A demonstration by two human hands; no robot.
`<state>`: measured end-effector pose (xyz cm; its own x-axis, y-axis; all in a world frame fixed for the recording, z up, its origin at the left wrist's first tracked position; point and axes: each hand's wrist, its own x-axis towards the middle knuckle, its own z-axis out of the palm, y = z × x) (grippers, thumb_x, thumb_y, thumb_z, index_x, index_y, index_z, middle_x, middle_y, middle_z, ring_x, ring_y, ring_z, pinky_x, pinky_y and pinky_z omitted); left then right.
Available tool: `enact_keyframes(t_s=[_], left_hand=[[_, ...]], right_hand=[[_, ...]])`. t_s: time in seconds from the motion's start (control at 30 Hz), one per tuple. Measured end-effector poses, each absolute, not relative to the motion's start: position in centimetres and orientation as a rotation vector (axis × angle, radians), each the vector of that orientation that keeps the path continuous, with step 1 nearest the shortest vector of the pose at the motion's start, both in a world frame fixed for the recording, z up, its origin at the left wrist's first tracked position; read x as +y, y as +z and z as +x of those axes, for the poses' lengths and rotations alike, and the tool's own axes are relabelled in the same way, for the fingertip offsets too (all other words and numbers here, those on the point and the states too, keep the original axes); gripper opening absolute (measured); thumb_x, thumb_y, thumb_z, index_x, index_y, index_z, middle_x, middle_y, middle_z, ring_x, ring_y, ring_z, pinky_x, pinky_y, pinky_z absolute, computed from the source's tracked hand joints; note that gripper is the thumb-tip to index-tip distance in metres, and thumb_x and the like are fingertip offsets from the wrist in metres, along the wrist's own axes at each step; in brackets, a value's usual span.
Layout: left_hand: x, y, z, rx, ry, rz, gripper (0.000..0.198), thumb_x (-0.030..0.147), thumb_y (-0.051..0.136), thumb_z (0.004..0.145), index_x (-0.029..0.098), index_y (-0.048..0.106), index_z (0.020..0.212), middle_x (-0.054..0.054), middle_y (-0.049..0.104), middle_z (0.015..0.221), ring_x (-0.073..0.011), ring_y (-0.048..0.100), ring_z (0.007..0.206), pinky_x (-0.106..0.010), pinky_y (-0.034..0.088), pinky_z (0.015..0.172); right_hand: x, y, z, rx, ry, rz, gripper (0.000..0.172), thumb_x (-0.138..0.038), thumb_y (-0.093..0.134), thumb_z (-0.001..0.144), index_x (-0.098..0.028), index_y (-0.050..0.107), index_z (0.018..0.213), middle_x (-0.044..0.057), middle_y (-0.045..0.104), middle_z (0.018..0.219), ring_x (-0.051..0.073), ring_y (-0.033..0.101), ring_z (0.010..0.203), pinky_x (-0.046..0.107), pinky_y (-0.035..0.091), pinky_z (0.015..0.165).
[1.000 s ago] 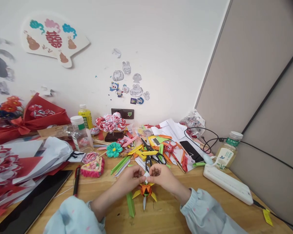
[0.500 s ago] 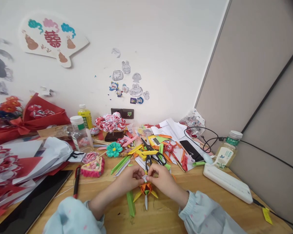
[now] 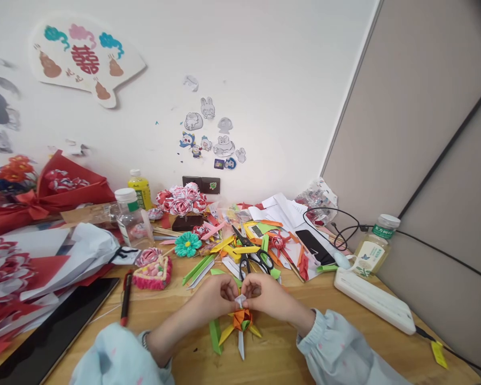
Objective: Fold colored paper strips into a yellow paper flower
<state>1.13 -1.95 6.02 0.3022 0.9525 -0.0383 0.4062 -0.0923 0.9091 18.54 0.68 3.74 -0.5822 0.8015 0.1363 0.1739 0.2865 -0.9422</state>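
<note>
Left hand: fingertips pinch the white tip of a folded paper piece.
Right hand: fingertips grip that same tip.
Paper piece: orange, yellow, green and white, over the wooden table.
Black scissors: just beyond the hands.

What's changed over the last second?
The paper flower has shifted slightly toward the person, and its lower white petal now points a bit further right. The white paper tip came slightly nearer too. Nothing taken up or let go: left hand and right hand still pinch the tip. Scissors, green strip and phone stayed put.
</note>
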Motion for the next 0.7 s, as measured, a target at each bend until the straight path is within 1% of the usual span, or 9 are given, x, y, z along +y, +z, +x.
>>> enact_keyframes(t_s=[0.17, 0.33, 0.43, 0.47, 0.5, 0.53, 0.57, 0.63, 0.7], left_hand=[[-2.5, 6.5, 1.6, 1.276, 0.773, 1.692, 0.016, 0.011, 0.060, 0.052, 0.018, 0.046, 0.056, 0.009, 0.046, 0.052, -0.0082, 0.041, 0.050, -0.020, 0.030, 0.047], [-2.8, 6.8, 1.9, 1.294, 0.807, 1.718, 0.021, 0.004, 0.054, 0.052, 0.019, 0.039, 0.052, 0.010, 0.039, 0.050, -0.0074, 0.036, 0.051, -0.019, 0.027, 0.048], [-2.4, 7.0, 1.2, 1.248, 0.778, 1.686, 0.018, 0.011, 0.062, 0.056, 0.018, 0.046, 0.060, 0.008, 0.046, 0.054, -0.0083, 0.042, 0.053, -0.020, 0.031, 0.049], [-2.2, 7.2, 0.8, 1.210, 0.752, 1.657, 0.017, 0.017, 0.066, 0.059, 0.017, 0.051, 0.068, 0.007, 0.051, 0.058, -0.0095, 0.047, 0.055, -0.020, 0.034, 0.050], [-2.1, 7.4, 0.4, 1.121, 0.709, 1.568, 0.023, 0.024, 0.069, 0.061, 0.017, 0.055, 0.078, 0.005, 0.056, 0.063, -0.0115, 0.052, 0.060, -0.021, 0.038, 0.053], [-2.0, 7.6, -0.1, 1.030, 0.683, 1.486, 0.028, 0.030, 0.068, 0.066, 0.016, 0.057, 0.088, 0.001, 0.061, 0.072, -0.0136, 0.056, 0.069, -0.023, 0.041, 0.059], [-2.0, 7.8, -0.4, 0.988, 0.670, 1.412, 0.031, 0.037, 0.065, 0.071, 0.017, 0.059, 0.094, -0.001, 0.063, 0.081, -0.0150, 0.058, 0.075, -0.024, 0.043, 0.062], [-2.0, 8.0, -0.9, 0.940, 0.635, 1.271, 0.036, 0.043, 0.066, 0.070, 0.018, 0.061, 0.094, -0.001, 0.062, 0.084, -0.0154, 0.058, 0.074, -0.026, 0.045, 0.063], [-2.2, 8.0, -0.9, 0.934, 0.590, 1.202, 0.034, 0.043, 0.071, 0.065, 0.016, 0.063, 0.084, 0.000, 0.061, 0.078, -0.0149, 0.057, 0.070, -0.026, 0.045, 0.062]], right_hand=[[0.4, 3.5, 18.2, -1.984, 1.232, -0.908, 0.014, -0.010, 0.068, 0.063, -0.017, 0.058, 0.069, -0.005, 0.055, 0.062, 0.010, 0.051, 0.059, 0.020, 0.038, 0.053], [0.0, 4.2, 18.1, -2.024, 1.106, -0.947, 0.012, -0.007, 0.065, 0.063, -0.017, 0.059, 0.066, -0.005, 0.055, 0.060, 0.010, 0.051, 0.057, 0.019, 0.038, 0.051], [-0.2, 4.9, 18.1, -2.008, 1.067, -0.947, 0.012, -0.007, 0.064, 0.064, -0.017, 0.060, 0.066, -0.004, 0.057, 0.062, 0.011, 0.053, 0.059, 0.020, 0.040, 0.053], [-0.3, 5.2, 18.1, -1.995, 1.059, -0.943, 0.011, -0.007, 0.064, 0.065, -0.017, 0.061, 0.066, -0.004, 0.058, 0.062, 0.011, 0.054, 0.060, 0.020, 0.041, 0.054], [-0.4, 5.4, 18.0, -1.980, 1.051, -0.938, 0.010, -0.008, 0.064, 0.065, -0.018, 0.062, 0.067, -0.003, 0.059, 0.063, 0.012, 0.055, 0.060, 0.020, 0.042, 0.055], [-0.5, 5.6, 18.0, -1.966, 1.044, -0.934, 0.009, -0.008, 0.065, 0.066, -0.018, 0.063, 0.068, -0.003, 0.060, 0.063, 0.012, 0.056, 0.061, 0.021, 0.043, 0.056], [-0.5, 5.8, 18.0, -1.954, 1.031, -0.926, 0.009, -0.009, 0.065, 0.066, -0.018, 0.064, 0.068, -0.002, 0.060, 0.064, 0.012, 0.056, 0.061, 0.021, 0.043, 0.057], [-0.6, 6.1, 18.0, -1.945, 0.997, -0.899, 0.010, -0.009, 0.067, 0.066, -0.018, 0.065, 0.067, -0.002, 0.062, 0.065, 0.013, 0.058, 0.063, 0.022, 0.044, 0.059], [-0.6, 6.3, 17.9, -1.950, 0.955, -0.873, 0.011, -0.008, 0.068, 0.065, -0.018, 0.066, 0.066, -0.001, 0.064, 0.067, 0.014, 0.059, 0.065, 0.022, 0.045, 0.061]])
